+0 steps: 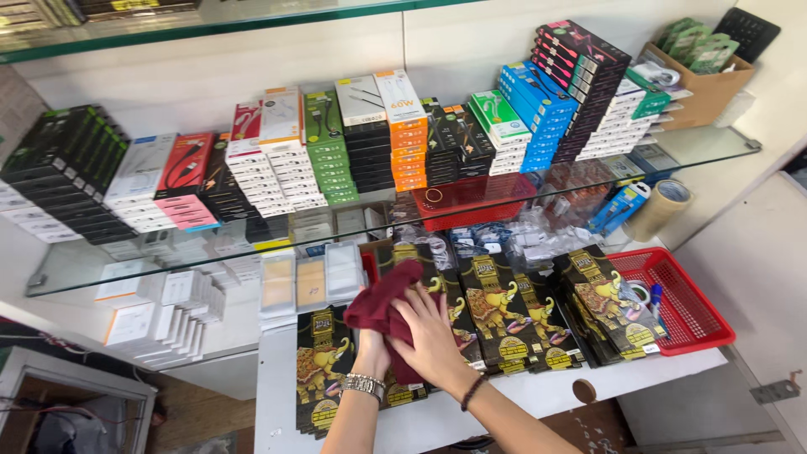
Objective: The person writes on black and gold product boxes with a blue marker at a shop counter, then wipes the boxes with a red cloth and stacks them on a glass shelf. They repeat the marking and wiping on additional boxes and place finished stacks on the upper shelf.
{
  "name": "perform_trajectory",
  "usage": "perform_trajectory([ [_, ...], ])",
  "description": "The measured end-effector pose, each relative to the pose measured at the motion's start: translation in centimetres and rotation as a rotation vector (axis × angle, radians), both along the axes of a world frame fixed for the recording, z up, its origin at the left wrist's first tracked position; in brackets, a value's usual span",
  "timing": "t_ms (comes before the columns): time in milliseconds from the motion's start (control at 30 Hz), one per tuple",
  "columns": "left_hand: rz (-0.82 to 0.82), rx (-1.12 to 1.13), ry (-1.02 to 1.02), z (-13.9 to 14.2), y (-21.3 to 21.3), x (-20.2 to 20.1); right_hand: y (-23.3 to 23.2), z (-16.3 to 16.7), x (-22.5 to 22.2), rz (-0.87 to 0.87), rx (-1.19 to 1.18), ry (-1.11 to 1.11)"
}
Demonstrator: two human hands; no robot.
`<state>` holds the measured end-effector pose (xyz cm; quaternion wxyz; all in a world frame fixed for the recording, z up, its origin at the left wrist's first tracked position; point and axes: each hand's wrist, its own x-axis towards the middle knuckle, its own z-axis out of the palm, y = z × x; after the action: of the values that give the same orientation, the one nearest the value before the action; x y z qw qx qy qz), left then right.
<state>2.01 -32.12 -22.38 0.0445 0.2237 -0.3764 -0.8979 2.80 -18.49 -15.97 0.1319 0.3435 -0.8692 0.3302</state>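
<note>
- Dark red cloth [382, 304] is bunched over the black-and-gold flat packs [496, 311] laid in overlapping rows on the white lower shelf [538, 395].
- Left hand [372, 351], wrist with a metal watch [362, 385], sits under the cloth's lower edge; its fingers are covered by fabric, so I cannot tell whether they are curled on the cloth or loose.
- Right hand [430, 335] lies on top of the cloth, fingers spread and flat, pressing rather than gripping; a dark bead bracelet [473, 392] is on that wrist.
- Hidden: the packs directly beneath the cloth, and all of the left palm.
- Cut off: both forearms leave the frame at the bottom edge.
- Hard to read: items seen through the glass shelf [706, 150] blur with reflections of the stacked cable boxes [336, 147] above.
- Edges: red mesh basket [685, 303] sits at the right end of the lower shelf, just beside the last packs; its corner overhangs the front edge.
- Tape roll [660, 208] stands behind the basket.
- Open room: a bare white strip runs along the shelf front, right of the right wrist.
</note>
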Motion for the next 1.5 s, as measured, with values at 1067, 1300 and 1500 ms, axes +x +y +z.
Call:
perform_trajectory([
  [1067,0.027,-0.954,0.043,9.5,-1.8,7.2,3.9,3.5,-14.2,-0.153,-1.113,-1.117],
  [1300,0.140,-0.667,0.142,9.5,-1.5,4.5,-0.4,1.3,-6.1,-0.001,-0.799,-0.990],
  [1500,0.326,-0.161,-0.012,6.1,-4.3,2.7,2.7,1.9,-4.6,-0.014,-0.473,-1.044],
])
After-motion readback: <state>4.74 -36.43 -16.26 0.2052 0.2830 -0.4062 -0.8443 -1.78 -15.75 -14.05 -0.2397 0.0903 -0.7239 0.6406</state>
